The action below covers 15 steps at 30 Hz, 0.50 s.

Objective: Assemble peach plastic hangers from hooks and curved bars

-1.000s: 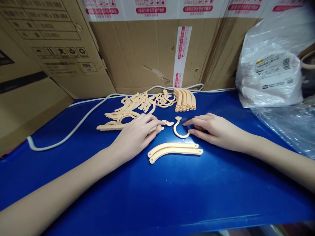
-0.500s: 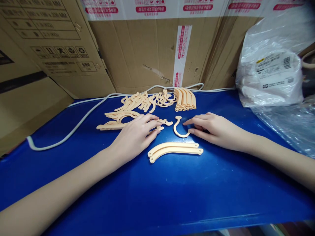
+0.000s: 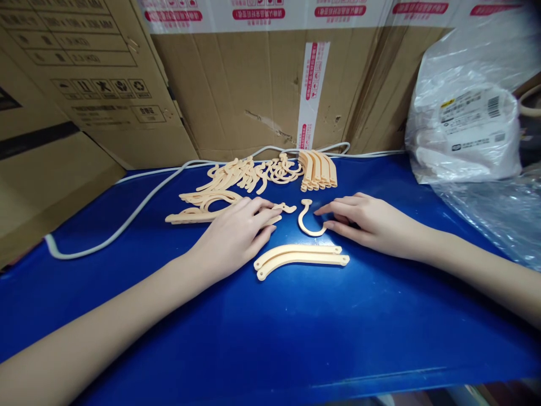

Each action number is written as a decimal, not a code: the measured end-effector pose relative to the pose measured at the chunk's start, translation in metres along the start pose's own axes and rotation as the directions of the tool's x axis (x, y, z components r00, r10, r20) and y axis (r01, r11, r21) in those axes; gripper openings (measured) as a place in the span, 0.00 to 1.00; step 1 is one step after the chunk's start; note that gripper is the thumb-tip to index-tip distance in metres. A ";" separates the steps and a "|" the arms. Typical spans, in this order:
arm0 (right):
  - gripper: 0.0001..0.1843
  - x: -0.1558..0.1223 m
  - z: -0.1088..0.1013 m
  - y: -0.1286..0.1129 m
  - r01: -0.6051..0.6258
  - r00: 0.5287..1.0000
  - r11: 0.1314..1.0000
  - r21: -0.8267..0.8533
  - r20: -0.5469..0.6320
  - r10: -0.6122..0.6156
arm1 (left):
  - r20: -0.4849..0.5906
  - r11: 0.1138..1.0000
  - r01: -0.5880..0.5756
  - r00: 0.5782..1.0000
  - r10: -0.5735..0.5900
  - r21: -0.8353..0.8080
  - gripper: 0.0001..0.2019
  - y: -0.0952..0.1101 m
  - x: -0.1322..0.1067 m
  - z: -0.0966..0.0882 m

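Beige plastic parts that look like those of folding clothes hangers lie on the blue tabletop. My left hand (image 3: 240, 228) is palm down with curled fingers, thumb and forefinger closing on a flat beige piece (image 3: 278, 219), mostly hidden. A small wavy part (image 3: 289, 208) shows just past its fingertips. My right hand (image 3: 363, 219) has bent fingers at the free end of a curved hanger hook (image 3: 305, 225); its thumb meets that end. Nearer me, two curved hanger arms (image 3: 304, 257) lie side by side, touched by neither hand.
Left of my left hand lie stacked long parts (image 3: 190, 216). Behind are a loose pile of parts (image 3: 230, 173), several hooks (image 3: 283, 171) and a row of hanger arms (image 3: 319, 170). A white cable (image 3: 139, 214), cardboard boxes (image 3: 253, 84) and a plastic bag (image 3: 465, 129) border the tabletop.
My left thumb and forefinger have shifted slightly, with the flat piece moving a little between them. My right hand and the hook have stayed in place.
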State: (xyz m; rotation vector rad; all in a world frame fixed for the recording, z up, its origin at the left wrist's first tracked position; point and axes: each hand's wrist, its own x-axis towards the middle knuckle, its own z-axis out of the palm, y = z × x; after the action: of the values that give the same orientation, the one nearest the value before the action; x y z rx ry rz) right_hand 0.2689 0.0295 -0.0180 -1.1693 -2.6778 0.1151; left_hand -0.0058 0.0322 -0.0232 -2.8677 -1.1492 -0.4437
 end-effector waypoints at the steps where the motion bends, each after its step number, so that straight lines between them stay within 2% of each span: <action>1: 0.16 0.000 0.000 0.000 0.000 1.000 1.000 0.000 -0.001 0.000 | 0.001 1.000 -0.003 1.000 0.003 0.016 0.17 0.001 0.000 0.000; 8: 0.16 0.000 0.000 0.001 0.009 1.000 1.000 -0.002 -0.002 -0.009 | -0.001 0.994 -0.008 1.000 0.008 0.111 0.17 0.006 -0.003 0.000; 15: 0.16 0.000 0.001 0.001 0.017 1.000 1.000 -0.010 -0.015 -0.017 | -0.018 0.994 0.037 0.999 -0.035 0.103 0.18 0.007 -0.003 -0.001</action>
State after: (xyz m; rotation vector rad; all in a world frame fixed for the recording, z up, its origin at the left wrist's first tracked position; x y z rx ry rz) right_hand 0.2690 0.0302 -0.0186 -1.1453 -2.6778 0.0906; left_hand -0.0036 0.0251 -0.0230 -2.7540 -1.1862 -0.3956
